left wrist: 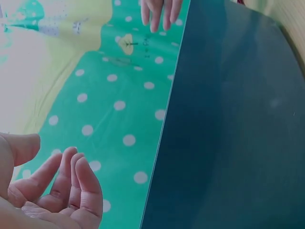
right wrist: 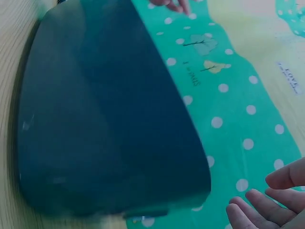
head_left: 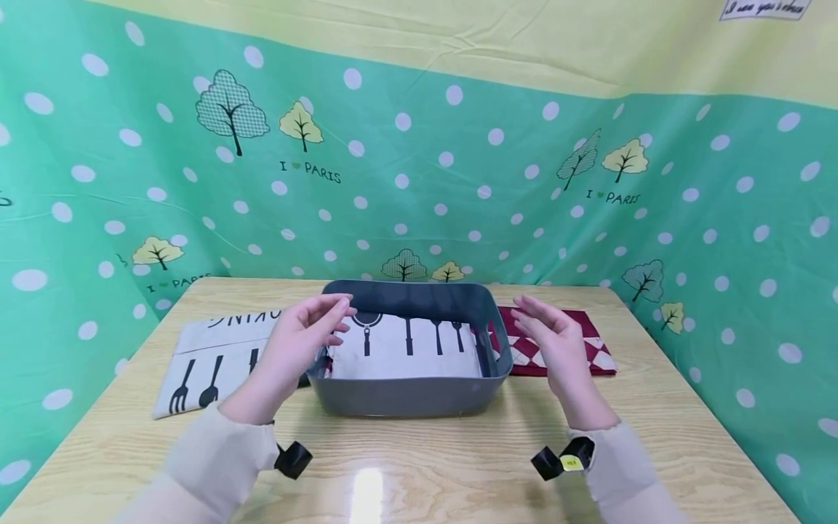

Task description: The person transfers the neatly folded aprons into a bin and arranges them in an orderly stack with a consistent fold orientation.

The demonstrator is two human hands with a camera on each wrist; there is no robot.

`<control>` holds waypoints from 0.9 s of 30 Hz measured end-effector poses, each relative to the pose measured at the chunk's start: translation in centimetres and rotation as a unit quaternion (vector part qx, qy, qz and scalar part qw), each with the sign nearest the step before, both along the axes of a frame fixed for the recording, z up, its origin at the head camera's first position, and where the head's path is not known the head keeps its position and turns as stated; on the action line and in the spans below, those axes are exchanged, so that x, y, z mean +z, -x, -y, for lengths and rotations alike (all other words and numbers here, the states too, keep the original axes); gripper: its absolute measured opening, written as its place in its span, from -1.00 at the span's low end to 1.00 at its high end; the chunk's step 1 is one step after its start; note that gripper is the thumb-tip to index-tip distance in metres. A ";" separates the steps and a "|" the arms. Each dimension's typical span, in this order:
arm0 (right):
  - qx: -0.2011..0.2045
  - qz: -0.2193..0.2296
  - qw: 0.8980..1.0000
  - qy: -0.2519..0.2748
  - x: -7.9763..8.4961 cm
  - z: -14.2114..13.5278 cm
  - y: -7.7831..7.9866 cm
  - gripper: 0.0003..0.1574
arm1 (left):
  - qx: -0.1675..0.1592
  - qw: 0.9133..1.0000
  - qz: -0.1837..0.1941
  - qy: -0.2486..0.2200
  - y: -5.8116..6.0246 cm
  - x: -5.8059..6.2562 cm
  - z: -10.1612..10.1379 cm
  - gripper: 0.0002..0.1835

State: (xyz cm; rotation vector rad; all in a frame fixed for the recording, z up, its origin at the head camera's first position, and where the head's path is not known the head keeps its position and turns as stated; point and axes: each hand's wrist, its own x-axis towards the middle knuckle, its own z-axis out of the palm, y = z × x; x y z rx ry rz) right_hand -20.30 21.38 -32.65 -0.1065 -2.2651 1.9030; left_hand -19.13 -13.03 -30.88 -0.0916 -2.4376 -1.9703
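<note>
The left hand (head_left: pixel 308 331) hangs above the left end of the dark grey basket (head_left: pixel 406 398), its fingers loosely bent and nothing between them; the left wrist view shows them apart from the basket wall. The right hand (head_left: pixel 550 336) hovers just beyond the basket's right end, likewise relaxed and holding nothing.

Between the two hands, inside the basket, a white cloth (head_left: pixel 425 368) printed with black kitchen utensils lies flat and folded. A bit of red shows at its left edge, so another cloth may lie beneath, though too little is visible to be sure.

Farther out, a second utensil-printed cloth (head_left: pixel 229 349) lies folded on the desk (head_left: pixel 458 455) to the basket's left, partly hidden by the left arm. A dark red and white cloth (head_left: pixel 589 342) lies folded to the right.

The work looks partway along: the white cloth is settled in the basket, while the two cloths outside seem to be what remains. Behind the desk hangs a green dotted curtain (head_left: pixel 393 200).
</note>
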 end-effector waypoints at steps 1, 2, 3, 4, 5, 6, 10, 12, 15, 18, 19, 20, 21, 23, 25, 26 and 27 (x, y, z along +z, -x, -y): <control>0.000 0.003 1.000 -0.012 0.0 -0.2 0.0 -0.44 | -0.002 1.000 0.000 -0.003 -0.2 0.0 -0.2 -0.51; -0.001 0.007 1.000 -0.023 0.1 -0.4 0.0 -0.44 | -0.003 1.000 0.000 -0.005 -0.3 0.1 -0.4 -0.52; -0.001 0.010 0.999 -0.033 0.0 -0.5 0.0 -0.44 | -0.005 1.000 -0.001 -0.008 -0.5 0.1 -0.5 -0.53; -0.001 0.015 0.999 -0.042 0.0 -0.7 0.0 -0.44 | -0.007 1.000 -0.002 -0.010 -0.6 0.1 -0.7 -0.53; -0.001 0.018 0.999 -0.051 0.0 -0.9 0.1 -0.43 | -0.009 1.000 -0.002 -0.012 -0.8 0.1 -0.9 -0.54; -0.001 0.021 0.998 -0.059 -0.1 -1.1 0.1 -0.43 | -0.012 1.000 -0.002 -0.013 -0.9 0.2 -1.0 -0.54; -0.010 0.023 0.995 -0.095 -0.6 -2.0 0.3 -0.44 | -0.025 0.999 -0.001 -0.026 -1.4 0.2 -1.6 -0.56; -0.016 0.021 0.993 -0.115 -0.9 -2.4 0.4 -0.45 | -0.031 0.999 -0.002 -0.034 -1.6 0.2 -1.9 -0.57; -0.020 0.020 0.990 -0.139 -1.3 -3.0 0.5 -0.44 | -0.038 0.998 -0.001 -0.044 -1.9 0.2 -2.4 -0.58; -0.018 0.018 0.986 -0.163 -1.7 -3.6 0.5 -0.41 | -0.041 0.998 0.002 -0.048 -2.2 0.2 -2.9 -0.59; -0.018 0.018 0.985 -0.171 -1.8 -3.7 0.6 -0.40 | -0.043 0.998 0.004 -0.049 -2.3 0.1 -3.1 -0.60; -0.018 0.017 0.983 -0.180 -1.9 -3.9 0.6 -0.40 | -0.045 0.998 0.006 -0.051 -2.4 0.1 -3.2 -0.61; -0.019 0.017 0.981 -0.191 -2.1 -4.0 0.7 -0.39 | -0.050 0.997 0.007 -0.052 -2.6 0.1 -3.4 -0.61; -0.020 0.019 0.977 -0.213 -2.4 -4.3 0.8 -0.37 | -0.058 0.997 0.009 -0.056 -2.8 -0.1 -3.8 -0.62; -0.020 0.021 0.972 -0.234 -2.7 -4.7 0.9 -0.36 | -0.066 0.996 0.008 -0.060 -3.1 -0.2 -4.0 -0.62; -0.020 0.023 0.969 -0.246 -2.9 -4.9 1.0 -0.35 | -0.071 0.995 0.009 -0.063 -3.2 -0.3 -4.2 -0.62; -0.020 0.023 0.966 -0.258 -3.1 -5.1 1.1 -0.34 | -0.075 0.995 0.009 -0.065 -3.3 -0.3 -4.3 -0.61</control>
